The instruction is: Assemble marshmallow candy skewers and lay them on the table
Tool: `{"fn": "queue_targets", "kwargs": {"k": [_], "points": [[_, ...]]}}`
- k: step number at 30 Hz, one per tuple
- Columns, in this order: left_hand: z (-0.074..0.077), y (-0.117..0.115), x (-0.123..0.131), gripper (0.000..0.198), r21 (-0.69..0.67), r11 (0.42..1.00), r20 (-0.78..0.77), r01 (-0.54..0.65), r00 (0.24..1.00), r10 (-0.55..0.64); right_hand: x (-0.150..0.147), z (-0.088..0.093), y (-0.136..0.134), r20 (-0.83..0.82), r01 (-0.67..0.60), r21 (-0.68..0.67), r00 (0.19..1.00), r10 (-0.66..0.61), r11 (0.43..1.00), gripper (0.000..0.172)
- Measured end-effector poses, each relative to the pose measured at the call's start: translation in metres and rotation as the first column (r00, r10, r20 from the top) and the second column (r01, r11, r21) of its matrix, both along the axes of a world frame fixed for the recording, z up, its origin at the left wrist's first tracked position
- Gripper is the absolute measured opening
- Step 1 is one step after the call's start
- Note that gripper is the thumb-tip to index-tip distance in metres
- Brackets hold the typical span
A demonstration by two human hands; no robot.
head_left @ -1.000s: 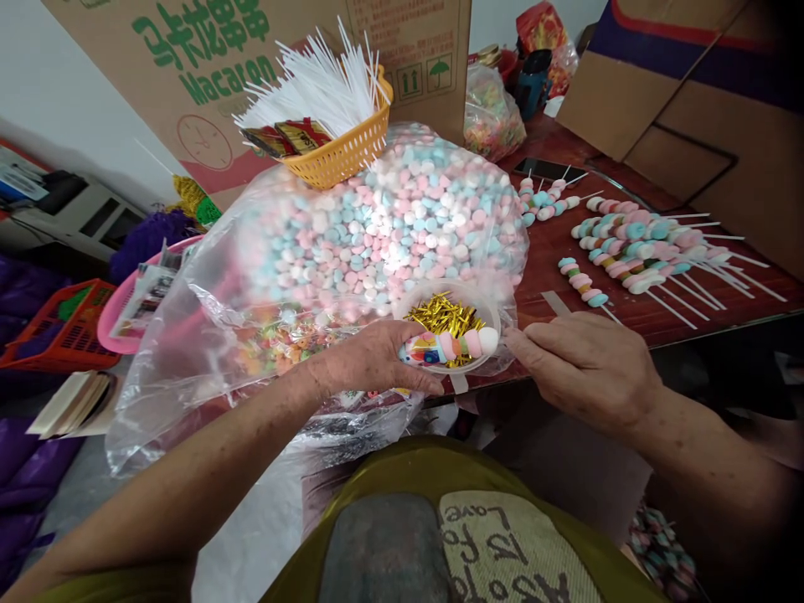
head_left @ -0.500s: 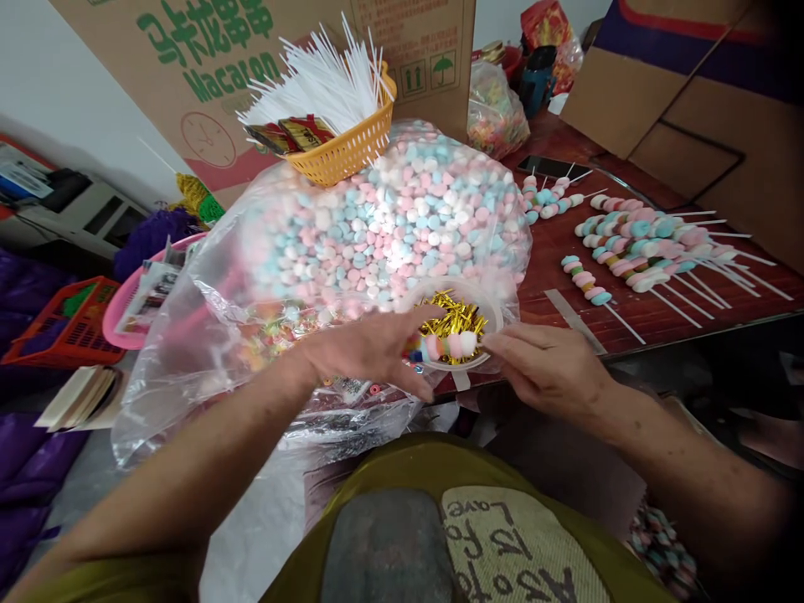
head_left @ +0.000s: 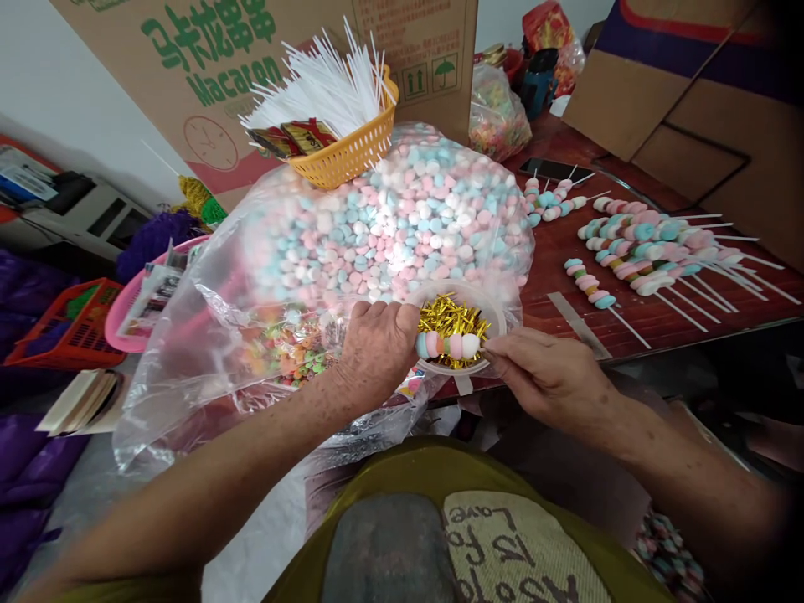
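Observation:
A marshmallow skewer (head_left: 447,346) of blue, pink, green and white pieces lies level between my hands, over a round plastic bowl (head_left: 496,311) of gold twist ties (head_left: 453,316). My left hand (head_left: 381,335) is closed in a fist round its left end, which the fingers hide. At the white piece on the right end, my right hand (head_left: 540,364) pinches the stick with thumb and fingers. Behind the hands rests a big clear bag of pastel marshmallows (head_left: 402,226). Colourful ring-shaped candies (head_left: 295,356) show through plastic left of my left hand.
A yellow basket (head_left: 352,155) of white sticks stands on the marshmallow bag, before a cardboard box (head_left: 427,50). Several finished skewers (head_left: 653,243) lie on the red table at right, with one nearer skewer (head_left: 589,283) apart. A pink basin (head_left: 126,322) is at left.
My left hand has gone from outstretched fingers to a fist round the skewer's left end. My right hand keeps its pinch in nearly the same place.

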State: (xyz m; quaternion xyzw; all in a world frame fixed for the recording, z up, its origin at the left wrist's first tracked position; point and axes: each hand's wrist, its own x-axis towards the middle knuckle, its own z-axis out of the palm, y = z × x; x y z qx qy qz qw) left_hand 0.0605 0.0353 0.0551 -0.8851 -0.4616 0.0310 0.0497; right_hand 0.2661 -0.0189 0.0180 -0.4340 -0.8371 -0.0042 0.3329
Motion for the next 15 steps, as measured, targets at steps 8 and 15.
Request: {"fn": "queue_targets", "kwargs": {"k": [8,15], "points": [[0.041,0.035,-0.033,0.1,-0.685,0.679,0.362,0.266,0.932,0.0,-0.001,-0.016,0.011,-0.039,-0.044,-0.005,0.998,0.043,0.999,0.013],[0.035,0.052,-0.051,0.032,-0.974,0.208,0.13,0.095,0.978,0.163,0.008,-0.016,0.013,-0.041,-0.097,0.238,0.993,0.11,0.966,0.016]]}}
